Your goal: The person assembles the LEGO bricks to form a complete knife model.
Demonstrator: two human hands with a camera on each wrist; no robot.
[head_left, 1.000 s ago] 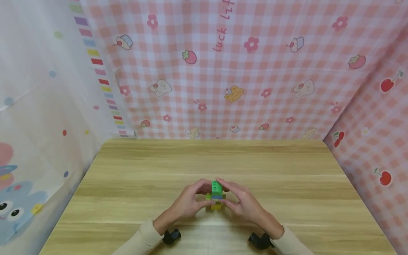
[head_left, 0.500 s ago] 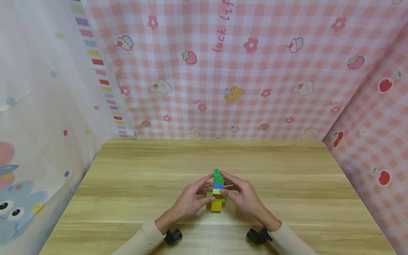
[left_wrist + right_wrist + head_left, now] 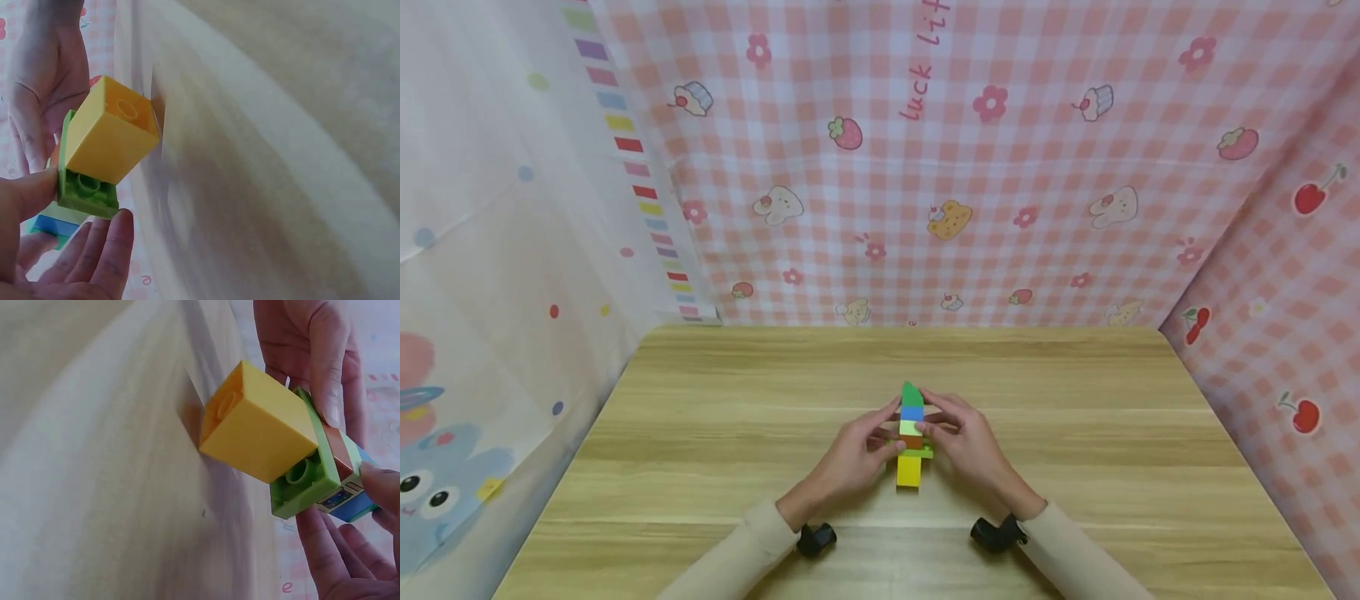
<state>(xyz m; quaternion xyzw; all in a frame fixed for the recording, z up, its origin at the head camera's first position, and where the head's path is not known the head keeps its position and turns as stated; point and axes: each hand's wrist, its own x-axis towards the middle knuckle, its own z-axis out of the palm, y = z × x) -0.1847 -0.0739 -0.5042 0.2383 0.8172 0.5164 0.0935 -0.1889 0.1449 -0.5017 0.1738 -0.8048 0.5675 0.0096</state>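
Observation:
A stack of toy building blocks is held up in front of me in the head view. Its lowest piece is a yellow block (image 3: pixel 908 472), hollow underneath. Above that come a wider lime-green plate (image 3: pixel 306 481), a brown block (image 3: pixel 337 452), a pale green block (image 3: pixel 908 427) with a printed picture, a blue block (image 3: pixel 912 413) and a green tapered top piece (image 3: pixel 912 395). My left hand (image 3: pixel 853 450) pinches the stack from the left, thumb at the brown layer. From the right, my right hand (image 3: pixel 966 442) grips it, thumb on the pale green block.
The wooden table (image 3: pixel 737 383) lies under both hands. A pink checked cloth (image 3: pixel 880 167) hangs behind it, with a cherry-print cloth (image 3: pixel 1285 333) on the right and a white cloth (image 3: pixel 497 292) on the left. Black wrist cameras (image 3: pixel 816 540) sit below both wrists.
The stack has tilted from showing its studded green top to showing its side layers. Both hands have moved slightly forward, away from me, with it.

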